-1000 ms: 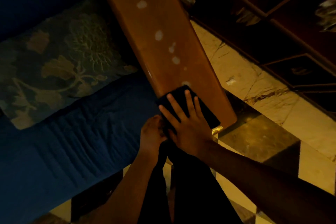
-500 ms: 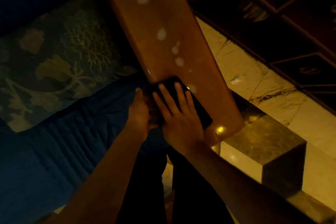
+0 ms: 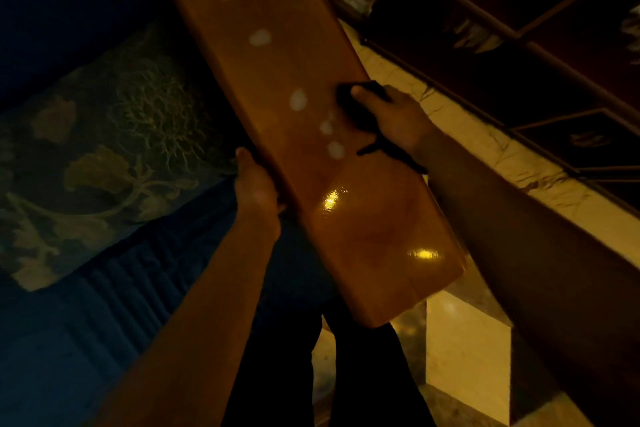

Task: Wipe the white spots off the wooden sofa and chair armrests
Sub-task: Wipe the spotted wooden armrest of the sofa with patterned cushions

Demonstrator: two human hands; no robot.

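Nearest the camera, left hand (image 3: 255, 188) curled around the inner edge of the wooden armrest (image 3: 363, 218), fingers hidden underneath. Farther up, on the outer edge, right hand (image 3: 394, 116) closed on a dark cloth (image 3: 356, 111), pressed flat on the wood. Just left of that grip, white spots (image 3: 298, 99); beyond it, more spots toward the far end. Left of the armrest, patterned cushion (image 3: 104, 149) on the blue sofa seat (image 3: 86, 340)

Wooden armrest (image 3: 346, 204), glossy, running from top centre down to lower right. White spots (image 3: 298, 99) scattered along its upper and middle length; lower end bare, with two bright glints. Dark cloth (image 3: 356, 111) lying on its right edge, just beside three spots. Blue sofa seat (image 3: 104, 322) at left, patterned cushion (image 3: 97, 156) on it.
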